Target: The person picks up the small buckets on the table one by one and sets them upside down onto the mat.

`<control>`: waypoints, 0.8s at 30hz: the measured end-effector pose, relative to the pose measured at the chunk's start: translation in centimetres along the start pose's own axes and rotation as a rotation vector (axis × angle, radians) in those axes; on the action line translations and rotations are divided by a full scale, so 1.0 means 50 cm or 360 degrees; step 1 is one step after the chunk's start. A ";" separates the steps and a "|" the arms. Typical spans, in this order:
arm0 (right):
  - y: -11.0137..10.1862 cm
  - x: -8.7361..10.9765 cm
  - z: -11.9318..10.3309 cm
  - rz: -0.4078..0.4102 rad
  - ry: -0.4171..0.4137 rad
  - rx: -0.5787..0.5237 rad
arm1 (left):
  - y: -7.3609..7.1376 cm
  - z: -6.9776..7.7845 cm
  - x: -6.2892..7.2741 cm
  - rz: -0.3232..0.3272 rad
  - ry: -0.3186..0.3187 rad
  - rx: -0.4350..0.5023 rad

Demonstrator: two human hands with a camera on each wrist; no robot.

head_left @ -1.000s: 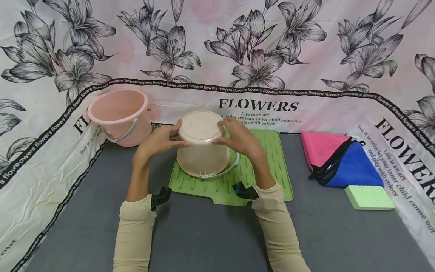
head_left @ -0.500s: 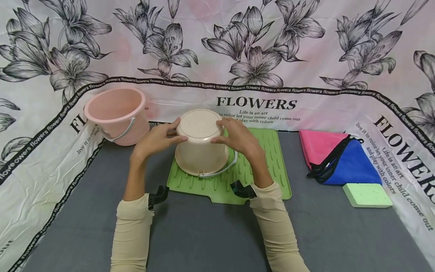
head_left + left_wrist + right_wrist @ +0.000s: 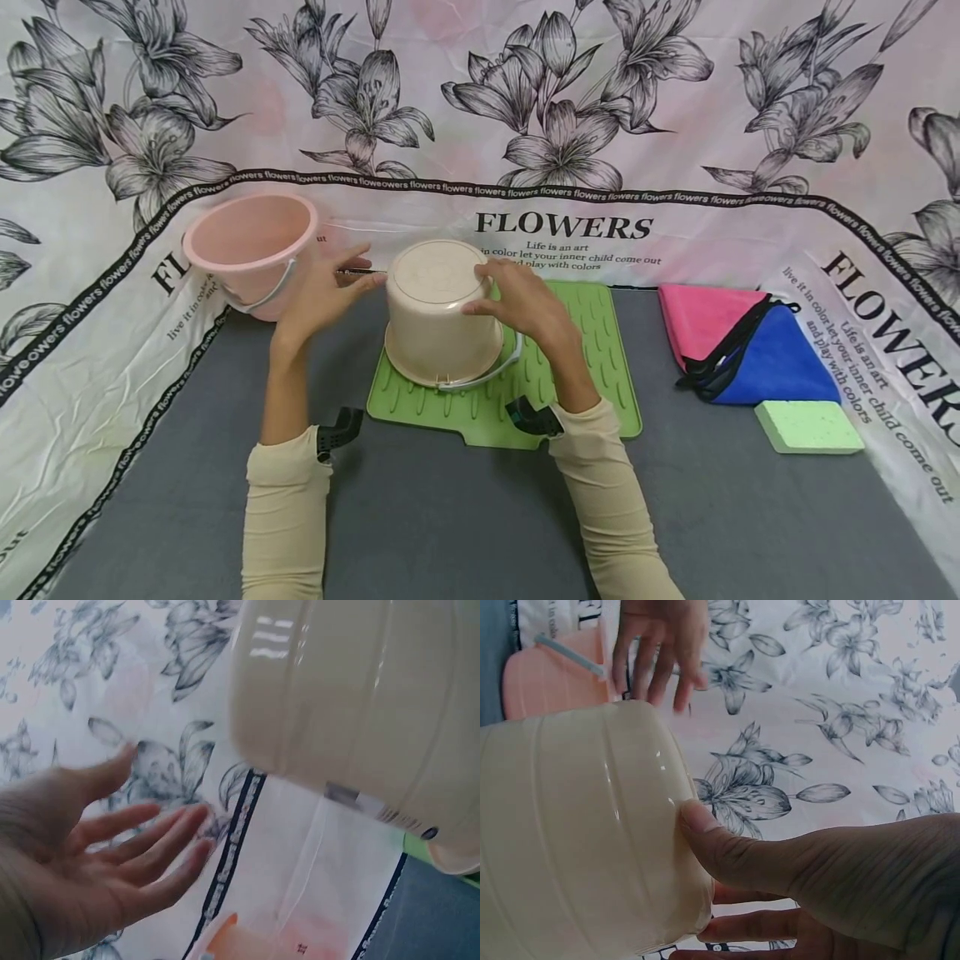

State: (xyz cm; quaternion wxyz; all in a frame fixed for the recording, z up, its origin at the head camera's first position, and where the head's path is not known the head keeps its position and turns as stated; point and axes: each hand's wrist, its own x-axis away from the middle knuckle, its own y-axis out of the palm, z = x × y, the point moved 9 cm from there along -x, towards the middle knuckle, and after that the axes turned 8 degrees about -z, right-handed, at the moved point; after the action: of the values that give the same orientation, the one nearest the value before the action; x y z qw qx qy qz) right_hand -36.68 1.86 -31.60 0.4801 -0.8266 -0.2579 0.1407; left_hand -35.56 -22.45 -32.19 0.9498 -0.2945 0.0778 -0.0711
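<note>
A cream bucket (image 3: 442, 333) stands upside down on a green ridged mat (image 3: 592, 358), its pale handle lying at the front right of the rim. My right hand (image 3: 528, 304) holds the bucket near its upturned base, with the thumb on the side wall in the right wrist view and the other fingers partly hidden behind it. Just left of the bucket, my left hand (image 3: 318, 292) is in the air with fingers spread and nothing in them. The left wrist view shows a gap between that hand and the bucket wall (image 3: 345, 697).
A pink bucket (image 3: 255, 237) stands upright at the back left, partly behind my left hand. To the right lie a folded pink and blue cloth (image 3: 780, 358) with black edging and a light green sponge (image 3: 810, 427). A flower-printed sheet (image 3: 420, 200) hangs behind the grey table (image 3: 450, 517).
My left hand has let go of the cream bucket and moved left, its fingers opening. The right hand stays on the bucket, which remains in place.
</note>
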 end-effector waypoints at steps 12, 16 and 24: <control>0.003 -0.001 -0.006 -0.0005 0.0000 -0.0038 | -0.164 -0.099 0.086 0.0974 -0.0068 0.0790; 0.001 -0.001 -0.005 -0.0002 -0.0005 -0.0031 | -0.196 -0.120 0.115 0.1120 -0.0227 0.0497; -0.003 0.003 -0.003 0.0000 -0.0005 -0.0021 | -0.235 -0.104 0.139 0.1404 -0.0136 -0.0133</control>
State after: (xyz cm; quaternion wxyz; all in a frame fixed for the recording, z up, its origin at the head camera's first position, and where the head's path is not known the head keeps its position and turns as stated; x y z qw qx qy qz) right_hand -36.53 1.89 -31.41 0.4743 -0.8294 -0.2597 0.1402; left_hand -30.78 -36.13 -30.47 0.8790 -0.2738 0.1594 0.3564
